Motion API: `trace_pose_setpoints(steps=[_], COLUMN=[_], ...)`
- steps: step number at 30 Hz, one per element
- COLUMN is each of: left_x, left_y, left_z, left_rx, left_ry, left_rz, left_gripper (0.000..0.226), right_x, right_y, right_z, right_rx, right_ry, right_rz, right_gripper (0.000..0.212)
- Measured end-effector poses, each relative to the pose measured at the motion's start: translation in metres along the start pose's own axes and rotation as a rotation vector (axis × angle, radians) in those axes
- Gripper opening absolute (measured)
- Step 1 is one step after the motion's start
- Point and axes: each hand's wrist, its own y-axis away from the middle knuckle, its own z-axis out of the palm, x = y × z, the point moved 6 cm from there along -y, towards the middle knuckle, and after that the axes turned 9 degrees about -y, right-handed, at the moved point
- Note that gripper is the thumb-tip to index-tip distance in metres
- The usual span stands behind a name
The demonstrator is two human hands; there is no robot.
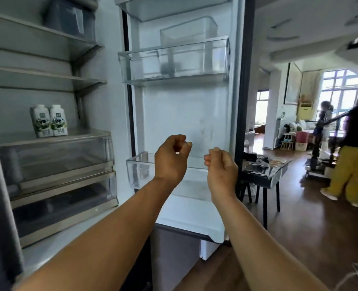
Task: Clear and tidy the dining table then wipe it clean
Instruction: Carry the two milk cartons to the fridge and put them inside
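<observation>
I stand in front of an open fridge. My left hand and my right hand are raised side by side before the inside of the fridge door, just above its lower clear door bin. Both hands have their fingers curled in and nothing shows in either one. Two milk cartons stand upright together on a fridge shelf at the left. The glass dining table is partly visible past the door's right edge, with several small items lying on it.
An upper door bin holds a clear plastic container. Two clear drawers sit under the milk shelf. On the wooden floor at the right, a person in yellow trousers stands beside the table, with another person farther back.
</observation>
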Motion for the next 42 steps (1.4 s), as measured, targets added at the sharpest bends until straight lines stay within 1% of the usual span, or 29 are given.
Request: trace_pose_setpoints(steps=[2, 5, 9, 11, 14, 16, 19, 22, 26, 29, 32, 35, 39, 42], left_x=[0.008, 0.020, 0.031, 0.032, 0.031, 0.029, 0.025, 0.025, 0.026, 0.030, 0.035, 0.038, 0.039, 0.035], left_y=[-0.006, -0.016, -0.027, -0.032, -0.039, -0.043, -0.047, -0.047, -0.046, -0.037, -0.029, -0.016, 0.005, 0.017], left_z=[0.029, 0.071, 0.113, 0.134, 0.156, 0.169, 0.182, 0.188, 0.184, 0.172, 0.154, 0.122, 0.062, 0.015], left_rx=[-0.004, -0.029, -0.063, -0.087, -0.131, -0.156, -0.184, -0.189, -0.143, -0.057, 0.038, 0.102, 0.150, 0.183], left_ry=[-0.022, -0.088, -0.164, -0.246, -0.352, -0.407, -0.446, -0.455, -0.441, -0.410, -0.384, -0.340, -0.296, -0.264], left_rz=[0.040, 0.094, 0.182, 0.200, 0.221, 0.222, 0.186, 0.161, 0.143, 0.145, 0.134, 0.106, 0.069, 0.023], left_gripper=[0.024, 0.031, 0.042, 0.047, 0.054, 0.058, 0.060, 0.059, 0.059, 0.056, 0.049, 0.043, 0.039, 0.037], right_x=[0.008, 0.020, 0.034, 0.047, 0.066, 0.071, 0.074, 0.073, 0.073, 0.072, 0.069, 0.061, 0.046, 0.031], right_y=[-0.025, -0.061, -0.103, -0.126, -0.151, -0.164, -0.180, -0.187, -0.184, -0.168, -0.149, -0.120, -0.068, -0.024], right_z=[-0.022, -0.049, -0.070, -0.074, -0.074, -0.073, -0.069, -0.064, -0.066, -0.069, -0.067, -0.063, -0.050, -0.031], right_rx=[0.039, 0.051, 0.075, 0.073, 0.023, -0.025, -0.111, -0.163, -0.168, -0.153, -0.115, -0.088, -0.048, -0.039], right_ry=[0.008, 0.038, 0.084, 0.095, 0.156, 0.183, 0.212, 0.179, 0.169, 0.192, 0.138, 0.104, 0.063, 0.044], right_rz=[0.005, -0.001, 0.037, 0.076, 0.159, 0.223, 0.309, 0.320, 0.323, 0.297, 0.229, 0.155, 0.081, 0.019], right_gripper=[0.018, 0.017, 0.024, 0.033, 0.051, 0.058, 0.059, 0.055, 0.053, 0.055, 0.052, 0.048, 0.036, 0.037])
